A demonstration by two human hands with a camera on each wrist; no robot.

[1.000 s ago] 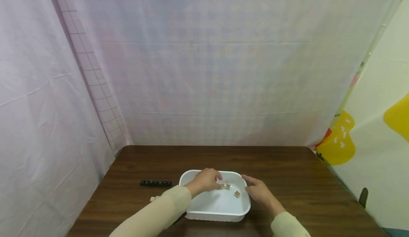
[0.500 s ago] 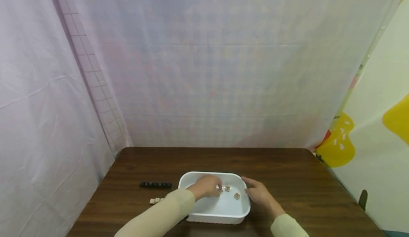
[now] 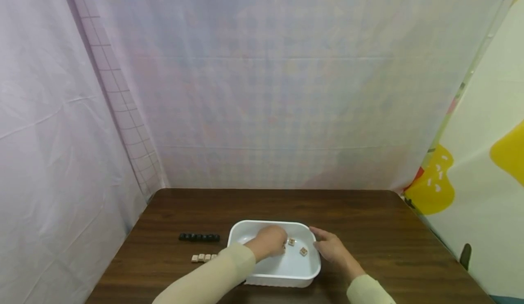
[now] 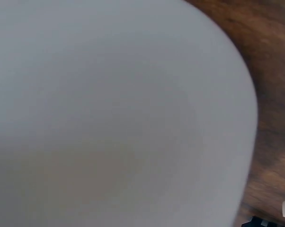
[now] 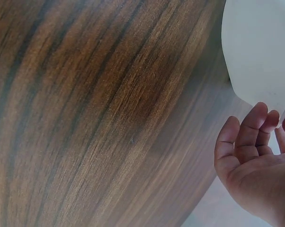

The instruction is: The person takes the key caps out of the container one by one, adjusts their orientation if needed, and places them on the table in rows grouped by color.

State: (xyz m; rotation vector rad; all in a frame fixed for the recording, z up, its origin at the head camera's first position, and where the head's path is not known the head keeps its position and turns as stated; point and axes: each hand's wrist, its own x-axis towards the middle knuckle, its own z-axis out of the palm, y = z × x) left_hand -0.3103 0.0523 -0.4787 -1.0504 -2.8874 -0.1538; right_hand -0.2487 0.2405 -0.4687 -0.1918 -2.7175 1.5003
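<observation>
A white plastic basin (image 3: 282,276) stands on the table, with small beige keycaps inside, among them one keycap (image 3: 291,241) and another keycap (image 3: 303,251). My left hand (image 3: 270,241) reaches into the basin, fingers curled down around a keycap (image 3: 284,247) that is mostly hidden by them. At the basin's right side my right hand (image 3: 330,247) grips the rim; in the right wrist view its curled fingers (image 5: 249,130) meet the outer wall. The left wrist view is filled by the blurred basin wall (image 4: 180,104), and the left hand's fingers are not visible there.
Left of the basin, a row of black keycaps (image 3: 199,237) lies on the brown table (image 3: 368,213). Nearer to me is a row of beige keycaps (image 3: 201,258), partly covered by the left sleeve (image 3: 221,267). Curtains hang behind and beside the table.
My left hand has lowered into the basin, and its fingers have closed around a keycap. More of the beige row shows beside the sleeve. The right hand stays at the rim.
</observation>
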